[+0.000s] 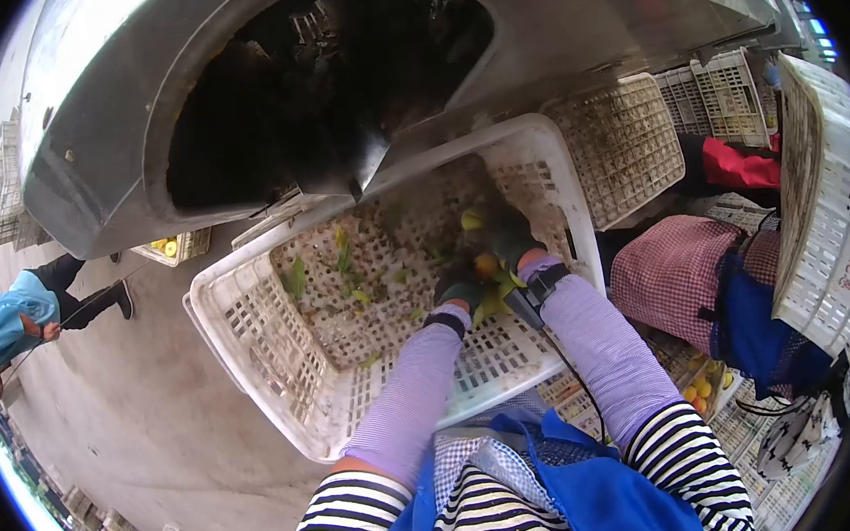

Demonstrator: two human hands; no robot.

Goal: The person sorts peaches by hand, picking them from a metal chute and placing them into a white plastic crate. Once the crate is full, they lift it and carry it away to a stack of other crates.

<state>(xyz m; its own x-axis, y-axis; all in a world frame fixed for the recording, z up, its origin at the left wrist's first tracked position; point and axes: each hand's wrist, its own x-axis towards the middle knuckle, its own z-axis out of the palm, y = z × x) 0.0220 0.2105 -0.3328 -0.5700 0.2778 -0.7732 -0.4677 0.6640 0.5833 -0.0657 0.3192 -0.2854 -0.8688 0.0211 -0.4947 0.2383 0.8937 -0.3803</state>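
Both my hands, in dark gloves, reach down into a white plastic crate [222, 281] whose slatted floor carries dirt and loose green leaves [294, 278]. At its right side, my right hand [510, 234] lies beside a yellow-green fruit [471, 220]. My left hand [461, 291] is lower, close against a small orange-yellow fruit [486, 265] between the two hands. Yellow-green leaves or fruit [491, 306] show just below them. The dark gloves blend with shadow, so I cannot tell how the fingers are closed.
A metal machine with a dark opening [332, 93] stands just beyond the crate. To the right are another crate [625, 145], a person in a checked garment [670, 266], and a tall upright crate [815, 215]. Another person [15, 323] is on the concrete floor [125, 389] at left.
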